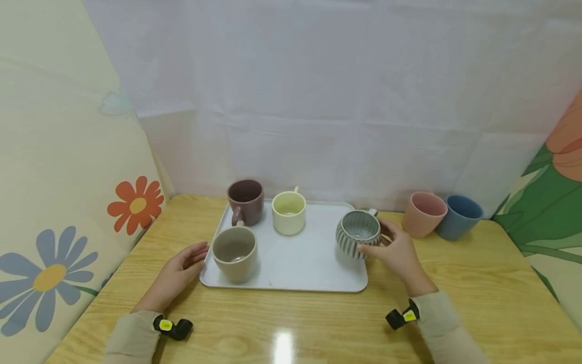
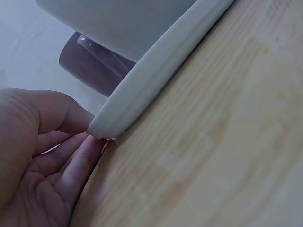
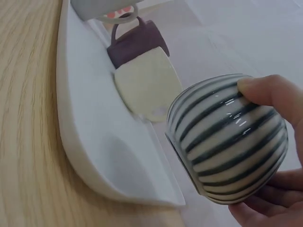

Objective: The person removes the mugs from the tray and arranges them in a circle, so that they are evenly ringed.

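Observation:
A white tray lies on the table. My left hand is at its left edge, beside the taupe mug; in the left wrist view its thumb and fingertips pinch the tray rim. My right hand holds a round striped mug above the tray's right end, thumb on the near side and fingers behind. In the right wrist view this striped mug is clear of the tray, its shadow below. A plum mug and a pale yellow mug stand on the tray's back part.
To the right of the tray, a pink cup and a blue cup stand side by side on the wooden table. A white cloth hangs behind the table. Flower-patterned panels stand at both sides.

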`<act>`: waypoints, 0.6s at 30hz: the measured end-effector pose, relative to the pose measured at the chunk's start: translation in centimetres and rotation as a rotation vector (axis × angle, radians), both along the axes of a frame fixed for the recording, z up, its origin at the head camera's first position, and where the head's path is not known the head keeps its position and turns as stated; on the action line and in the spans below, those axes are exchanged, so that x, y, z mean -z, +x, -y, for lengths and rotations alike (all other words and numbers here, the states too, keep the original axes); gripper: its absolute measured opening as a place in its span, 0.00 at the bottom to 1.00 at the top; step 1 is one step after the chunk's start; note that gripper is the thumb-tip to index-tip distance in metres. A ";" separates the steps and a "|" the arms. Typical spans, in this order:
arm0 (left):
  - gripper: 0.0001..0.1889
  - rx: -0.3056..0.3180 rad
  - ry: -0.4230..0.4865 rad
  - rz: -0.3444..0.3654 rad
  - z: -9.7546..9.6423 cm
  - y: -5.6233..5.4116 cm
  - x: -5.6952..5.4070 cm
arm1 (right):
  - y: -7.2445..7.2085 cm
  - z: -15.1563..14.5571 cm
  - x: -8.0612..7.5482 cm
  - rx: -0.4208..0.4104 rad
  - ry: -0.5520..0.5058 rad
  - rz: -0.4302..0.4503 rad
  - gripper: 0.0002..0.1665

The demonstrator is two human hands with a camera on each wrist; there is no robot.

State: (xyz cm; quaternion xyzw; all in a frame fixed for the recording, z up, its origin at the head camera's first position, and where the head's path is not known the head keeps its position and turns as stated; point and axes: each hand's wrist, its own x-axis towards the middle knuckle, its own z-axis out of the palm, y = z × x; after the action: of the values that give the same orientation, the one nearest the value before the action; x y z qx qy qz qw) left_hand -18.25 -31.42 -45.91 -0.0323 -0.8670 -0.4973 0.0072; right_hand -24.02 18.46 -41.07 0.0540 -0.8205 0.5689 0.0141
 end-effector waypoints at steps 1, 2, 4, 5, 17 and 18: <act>0.28 0.002 0.001 -0.002 0.0 0.0 0.0 | 0.1 -0.3 0.0 0.011 0.004 0.004 0.56; 0.28 0.003 0.003 -0.004 0.0 0.0 0.0 | 0.1 -0.6 0.0 0.024 0.006 0.008 0.56; 0.28 0.006 0.007 -0.006 -0.1 -0.1 0.1 | 0.2 -1.3 0.0 0.054 0.011 0.018 0.56; 0.28 0.007 0.009 -0.008 -0.1 -0.1 0.1 | 0.3 -1.6 0.0 0.069 0.016 0.023 0.56; 0.29 0.002 0.000 0.011 0.2 -0.3 0.4 | 1.3 -4.8 0.3 0.151 0.047 0.054 0.55; 0.29 0.000 -0.001 0.009 0.2 -0.3 0.4 | 1.4 -4.9 0.3 0.157 0.048 0.056 0.54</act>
State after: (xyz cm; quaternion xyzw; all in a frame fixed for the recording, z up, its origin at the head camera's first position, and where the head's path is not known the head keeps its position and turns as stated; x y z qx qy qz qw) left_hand -18.54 -31.63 -46.32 -0.0303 -0.8671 -0.4971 0.0035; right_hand -22.66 23.40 -41.41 -0.0263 -0.8357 0.5474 0.0346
